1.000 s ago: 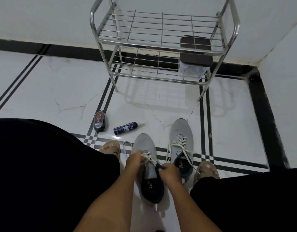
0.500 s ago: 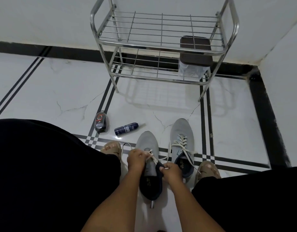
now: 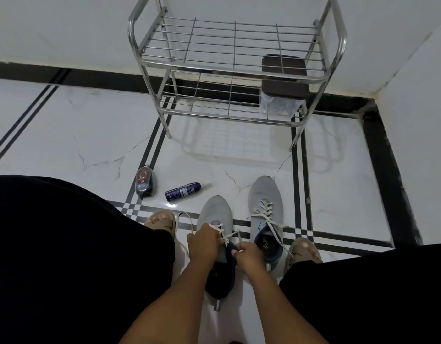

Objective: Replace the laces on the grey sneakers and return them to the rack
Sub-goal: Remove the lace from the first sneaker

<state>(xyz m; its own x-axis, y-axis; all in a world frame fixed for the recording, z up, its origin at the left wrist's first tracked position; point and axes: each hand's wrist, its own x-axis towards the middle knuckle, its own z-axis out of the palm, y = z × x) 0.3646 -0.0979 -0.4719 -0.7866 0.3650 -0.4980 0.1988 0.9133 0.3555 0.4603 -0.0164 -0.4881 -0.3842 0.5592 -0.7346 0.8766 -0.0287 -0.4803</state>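
- Sneakers: two lying on the floor, near sneaker point(image 3: 215, 214) between the hands, far sneaker point(image 3: 265, 202) beside it.
- Left hand point(image 3: 204, 240) and right hand point(image 3: 248, 254): fingers pinching the lace point(image 3: 229, 235).
- Rack point(image 3: 235, 70) is standing beyond; two bottles point(image 3: 183, 191) are lying left.

The person wears loose black cloth trousers point(image 3: 65, 244) that cover both legs. The arms are bare, with no sleeves showing. On each foot is a tan open-toe sandal point(image 3: 162, 220), and the toenails look pale pink.
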